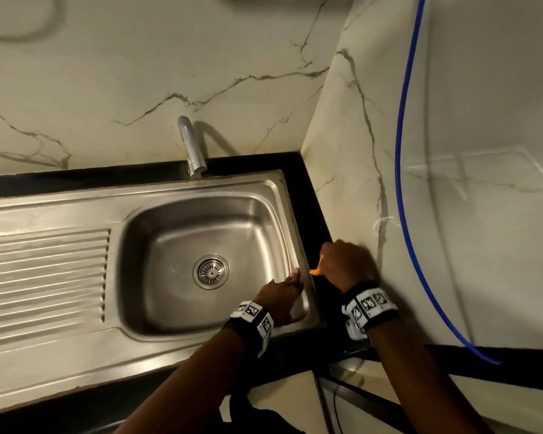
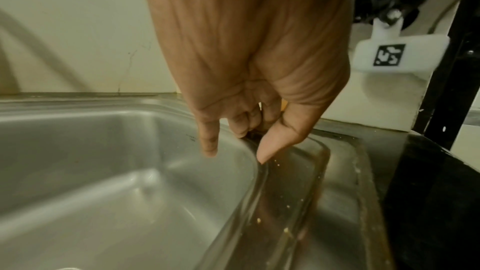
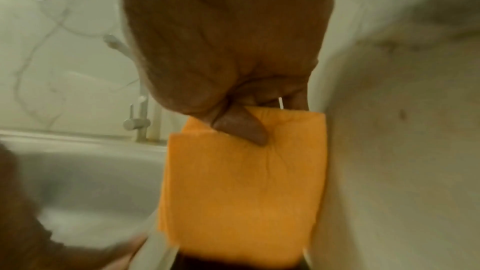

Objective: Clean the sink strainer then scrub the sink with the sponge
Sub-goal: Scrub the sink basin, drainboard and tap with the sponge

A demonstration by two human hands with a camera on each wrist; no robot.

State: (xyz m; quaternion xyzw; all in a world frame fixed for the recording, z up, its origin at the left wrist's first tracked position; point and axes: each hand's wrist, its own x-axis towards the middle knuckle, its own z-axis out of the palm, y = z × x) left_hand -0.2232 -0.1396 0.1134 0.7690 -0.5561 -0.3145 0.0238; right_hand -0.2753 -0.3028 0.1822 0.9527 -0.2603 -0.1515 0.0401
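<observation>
- We see two hands: our left hand point(image 1: 281, 296) rests on the right rim of the single stainless-steel sink point(image 1: 138, 220), fingers loosely extended, gripping nothing.
- Our right hand point(image 1: 347, 261) pinches one flat orange sponge point(image 3: 241, 182) over the black countertop strip point(image 1: 322, 220), beside the marble side wall point(image 1: 351, 145); most of the sponge is hidden in the head view.
- One round metal strainer point(image 1: 211, 271) sits in the drain.
- One chrome tap point(image 1: 191, 147) stands behind.
- One blue hose point(image 1: 402, 183) hangs at the wall, cut off above.
</observation>
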